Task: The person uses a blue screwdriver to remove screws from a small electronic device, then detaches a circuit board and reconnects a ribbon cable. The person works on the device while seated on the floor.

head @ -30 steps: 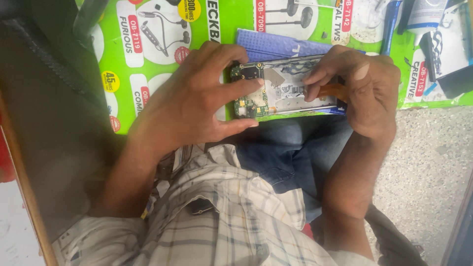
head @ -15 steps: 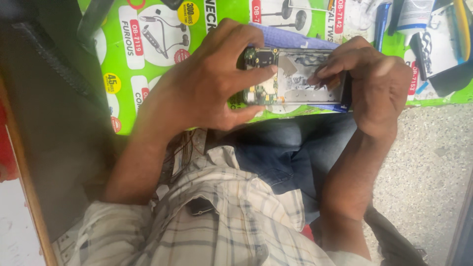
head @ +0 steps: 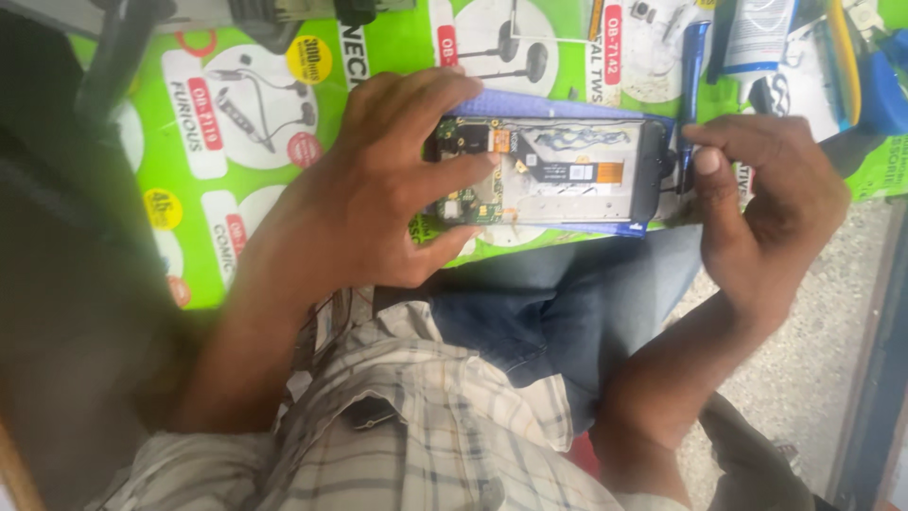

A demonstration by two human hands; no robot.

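Work surface: a bright green printed mat (head: 378, 57) with earphone pictures, spreading under and beyond both hands
Floor: grey speckled stone (head: 813, 331) below the right hand
Left of the left hand: a dark shadowed panel (head: 66, 284) (details too dim to tell)
Light: even daylight, soft shadows

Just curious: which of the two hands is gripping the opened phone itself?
The left hand grips the opened phone at its circuit-board end. The right hand only pinches a thin blue tool at the other end.
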